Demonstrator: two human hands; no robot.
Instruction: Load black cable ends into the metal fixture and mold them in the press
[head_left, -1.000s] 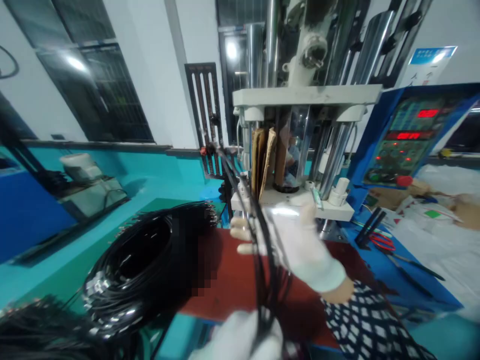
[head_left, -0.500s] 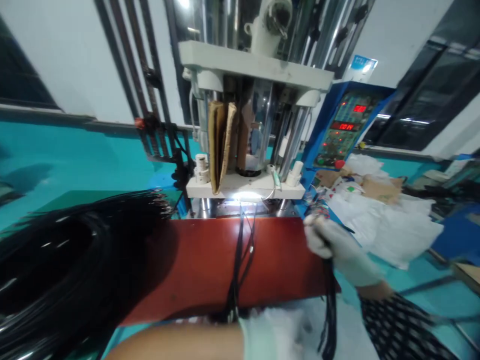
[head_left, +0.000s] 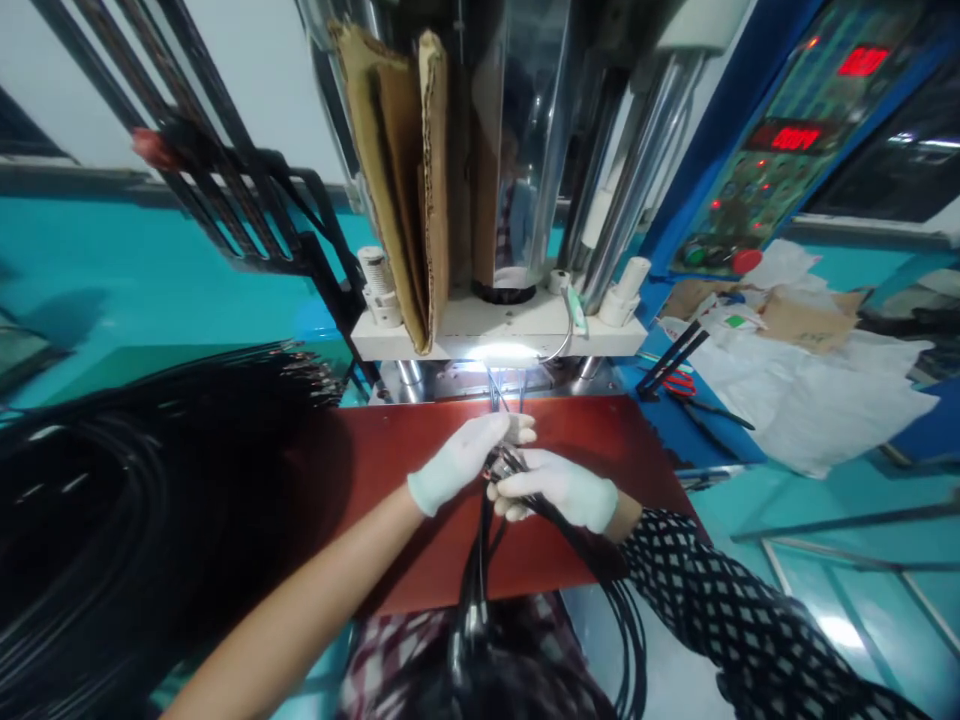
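Both hands wear white gloves and meet over the reddish-brown board [head_left: 390, 440]. My right hand [head_left: 562, 487] is closed round a bundle of black cables [head_left: 615, 600], which hangs down to the right in a curve. Just left of it, my left hand [head_left: 469, 450] curls its fingers at the bundle's ends, where bits of metal and red show. More black cables [head_left: 472, 580] run beneath the hands from the lap toward the lit slot of the press [head_left: 495, 375]. Thin wires reach into that slot. The fingers partly hide the cable ends.
A large coil of black cables [head_left: 112, 520] lies on the left. Folded cardboard [head_left: 431, 200] leans on the press plate. To the right are a blue control box [head_left: 780, 150] with red digits, red-handled pliers [head_left: 679, 383] and white plastic bags [head_left: 817, 390].
My right hand has brought its black cables from the board's right side to the middle. My left hand has come up from the lower edge to meet it. The view has moved closer.
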